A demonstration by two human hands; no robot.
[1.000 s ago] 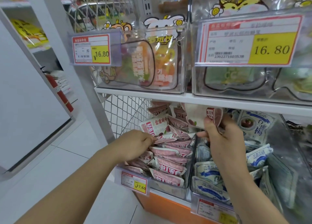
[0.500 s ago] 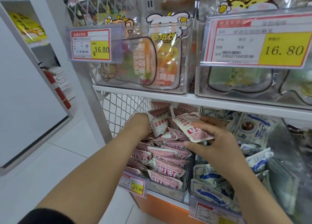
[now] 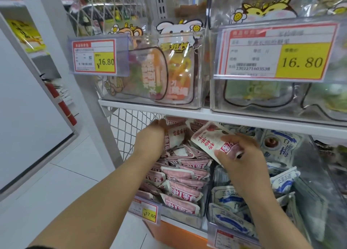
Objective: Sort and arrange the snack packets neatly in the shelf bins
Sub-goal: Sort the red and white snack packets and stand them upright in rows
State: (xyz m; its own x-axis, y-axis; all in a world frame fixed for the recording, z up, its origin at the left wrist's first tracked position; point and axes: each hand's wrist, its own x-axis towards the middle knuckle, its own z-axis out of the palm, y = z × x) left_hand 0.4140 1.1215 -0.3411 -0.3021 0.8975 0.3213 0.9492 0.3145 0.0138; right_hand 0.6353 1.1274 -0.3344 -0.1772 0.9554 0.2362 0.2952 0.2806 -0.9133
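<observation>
Packet [image 3: 208, 140], likely light, soft and slippery, pinched by its end in the right hand [image 3: 244, 160]; left hand [image 3: 150, 138], just beside, buried among pink packets [image 3: 184, 190], grip unclear.

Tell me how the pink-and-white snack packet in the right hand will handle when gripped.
The pink-and-white plastic snack packet is likely light and fairly stiff: the right hand pinches one end and the rest sticks out without drooping. Its smooth film may slide off the heaped pink packets below.

Pink packet [image 3: 212, 141] is pinched by R hand [image 3: 242, 160] above clear bin [image 3: 185, 219]; L hand [image 3: 150, 140] is sunk among pkts [image 3: 185, 174] at rear.
</observation>
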